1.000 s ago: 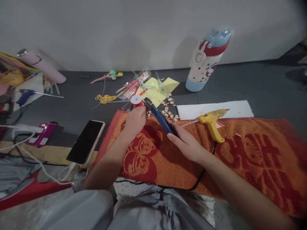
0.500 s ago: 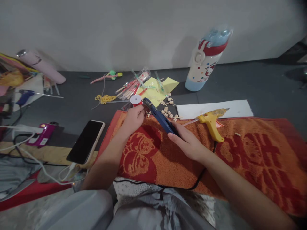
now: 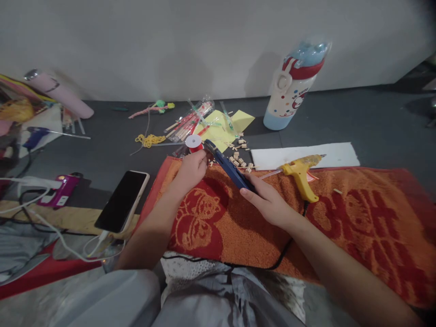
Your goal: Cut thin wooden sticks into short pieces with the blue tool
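My right hand [image 3: 269, 200] is closed round the handles of blue-handled pliers [image 3: 230, 170], which slant up and left over the towel. Their dark head lies close to the fingertips of my left hand [image 3: 191, 168]. That hand is closed in a pinch, and whatever it holds is too small or hidden to make out. Just beyond its knuckles stands a white-flanged spool of red thread [image 3: 194, 142]. Small cut pieces of wood [image 3: 237, 160] lie scattered past the pliers. Both hands are above an orange and red towel [image 3: 252, 231].
A yellow glue gun [image 3: 301, 175] rests at the right on the towel and a white board [image 3: 272, 156]. Behind are yellow paper sheets [image 3: 218, 134], bagged sticks [image 3: 190, 122] and a tall bottle [image 3: 289, 95]. At left lie a phone [image 3: 121, 202], a purple adapter [image 3: 59, 191] and cables.
Almost nothing differs. The left hand shifts very slightly at the head of the pliers, and the right hand keeps its hold on the handles.
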A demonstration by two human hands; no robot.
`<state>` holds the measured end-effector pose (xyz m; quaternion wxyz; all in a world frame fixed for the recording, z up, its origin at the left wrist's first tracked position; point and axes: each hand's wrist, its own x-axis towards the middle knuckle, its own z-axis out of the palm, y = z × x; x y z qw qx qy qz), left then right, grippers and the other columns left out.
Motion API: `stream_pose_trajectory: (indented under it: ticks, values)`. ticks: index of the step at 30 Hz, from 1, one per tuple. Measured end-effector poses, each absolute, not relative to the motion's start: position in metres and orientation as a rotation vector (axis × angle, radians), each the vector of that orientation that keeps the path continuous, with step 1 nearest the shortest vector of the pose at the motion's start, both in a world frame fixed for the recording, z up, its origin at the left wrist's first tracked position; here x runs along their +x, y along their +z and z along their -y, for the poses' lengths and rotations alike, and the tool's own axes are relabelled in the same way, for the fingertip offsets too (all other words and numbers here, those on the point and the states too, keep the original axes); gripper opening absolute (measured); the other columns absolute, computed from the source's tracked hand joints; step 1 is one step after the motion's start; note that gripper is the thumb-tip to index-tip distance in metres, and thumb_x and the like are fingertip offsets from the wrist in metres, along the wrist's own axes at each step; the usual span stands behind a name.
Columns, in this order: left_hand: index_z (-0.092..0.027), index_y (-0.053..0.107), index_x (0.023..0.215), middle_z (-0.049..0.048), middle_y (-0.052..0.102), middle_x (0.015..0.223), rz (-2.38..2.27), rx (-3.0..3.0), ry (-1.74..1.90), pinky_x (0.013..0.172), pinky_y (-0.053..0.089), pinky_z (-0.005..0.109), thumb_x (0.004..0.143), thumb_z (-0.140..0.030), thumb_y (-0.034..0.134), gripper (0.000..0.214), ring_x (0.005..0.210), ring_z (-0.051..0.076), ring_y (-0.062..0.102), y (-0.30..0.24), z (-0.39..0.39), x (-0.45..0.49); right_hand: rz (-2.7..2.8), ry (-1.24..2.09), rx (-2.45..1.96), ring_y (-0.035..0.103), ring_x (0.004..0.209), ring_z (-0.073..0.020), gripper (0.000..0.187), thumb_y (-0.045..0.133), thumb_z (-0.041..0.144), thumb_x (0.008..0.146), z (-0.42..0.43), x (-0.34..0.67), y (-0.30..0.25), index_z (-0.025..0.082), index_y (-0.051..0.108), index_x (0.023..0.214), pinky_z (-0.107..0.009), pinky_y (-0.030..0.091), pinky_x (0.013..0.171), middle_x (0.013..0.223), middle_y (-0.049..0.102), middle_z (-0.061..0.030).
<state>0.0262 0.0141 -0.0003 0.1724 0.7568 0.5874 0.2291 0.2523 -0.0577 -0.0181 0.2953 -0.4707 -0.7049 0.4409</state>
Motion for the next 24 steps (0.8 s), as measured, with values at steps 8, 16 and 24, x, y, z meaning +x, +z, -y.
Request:
stream_pose_trajectory:
  ticks: [8, 16, 24]
  values:
    - [-0.019, 0.045, 0.068, 0.0033, 0.058, 0.062, -1.648, 2.107, 0.697, 0.058, 0.036, 0.026, 0.082, -0.018, 0.038, 0.016, 0.059, 0.015, 0.053, -0.0034, -0.0151, 0.0273, 1.835, 1.173, -1.232, 0.052, 0.128, -0.0304, 0.056, 0.046, 0.051, 0.092, 0.0597, 0.2511, -0.0185, 0.021, 0.044, 0.139, -0.051, 0.037, 0.109, 0.14, 0.055, -0.0117]
    - [-0.02, 0.043, 0.068, 0.0007, 0.055, 0.058, -1.613, 2.046, 0.749, 0.057, 0.035, 0.026, 0.082, -0.021, 0.038, 0.016, 0.055, 0.014, 0.051, -0.0023, -0.0144, 0.028, 1.817, 1.22, -1.234, 0.048, 0.131, -0.0301, 0.058, 0.046, 0.051, 0.092, 0.059, 0.2512, -0.0188, 0.017, 0.043, 0.139, -0.052, 0.032, 0.112, 0.142, 0.052, -0.0143]
    - [-0.019, 0.046, 0.067, 0.0026, 0.056, 0.062, -1.648, 2.15, 0.713, 0.056, 0.032, 0.026, 0.082, -0.018, 0.038, 0.017, 0.057, 0.014, 0.049, -0.0008, -0.0136, 0.0275, 1.844, 1.201, -1.207, 0.049, 0.131, -0.0301, 0.058, 0.046, 0.051, 0.092, 0.0585, 0.2523, -0.0202, 0.021, 0.04, 0.142, -0.053, 0.033, 0.111, 0.143, 0.051, -0.0124]
